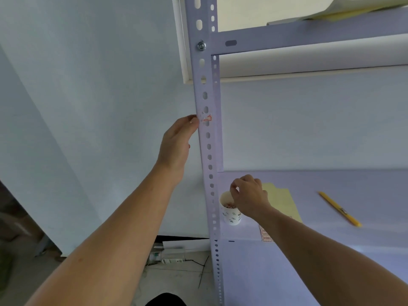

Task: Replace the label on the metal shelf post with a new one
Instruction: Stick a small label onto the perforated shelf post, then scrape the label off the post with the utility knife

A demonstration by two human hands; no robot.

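Left hand at the label spot on the post, right hand over the cup.

Your left hand [176,146] reaches up to the left edge of the pale lilac perforated metal shelf post [209,155], fingertip touching it just beside the torn red-outlined label remnant [207,118] still stuck on the post face. Can't tell if the fingers wrap behind the edge. Your right hand [249,197] hangs over the white printed paper cup [230,215] on the lilac shelf board [353,186], fingers curled, tips pinched together. Can't tell if they hold a scrap. Pinkish scraps lie in the cup. Under your right wrist lies a pale yellow backing sheet [283,202] with red-bordered labels [266,236] at its near end. A yellow pen-like tool [339,209] lies well to the right.
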